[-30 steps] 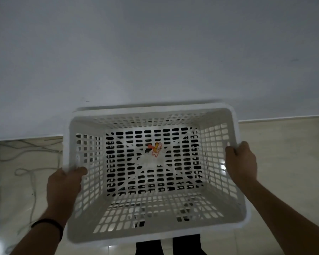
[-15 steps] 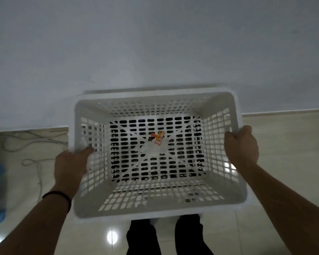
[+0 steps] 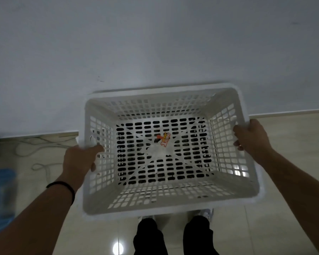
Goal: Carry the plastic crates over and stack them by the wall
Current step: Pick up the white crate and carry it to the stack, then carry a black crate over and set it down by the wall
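A white perforated plastic crate (image 3: 234,197) is held upright in front of me, its far rim close to the grey wall (image 3: 155,43). An orange sticker (image 3: 164,139) lies at the centre of its slotted bottom. My left hand (image 3: 77,161) grips the left rim, thumb inside the crate. On the right rim my right hand (image 3: 250,138) is closed, fingers curled over the edge. The crate is empty. Whether it rests on the floor or on another crate is hidden.
A blue plastic crate (image 3: 0,199) sits blurred at the left edge. White cords (image 3: 39,150) lie looped on the tiled floor (image 3: 293,162) near the wall base. My legs in black trousers (image 3: 149,236) stand just behind the crate.
The crate has moved away from me and down toward the wall base; my arms have stretched out with it. The blue crate at the left has come further into view.
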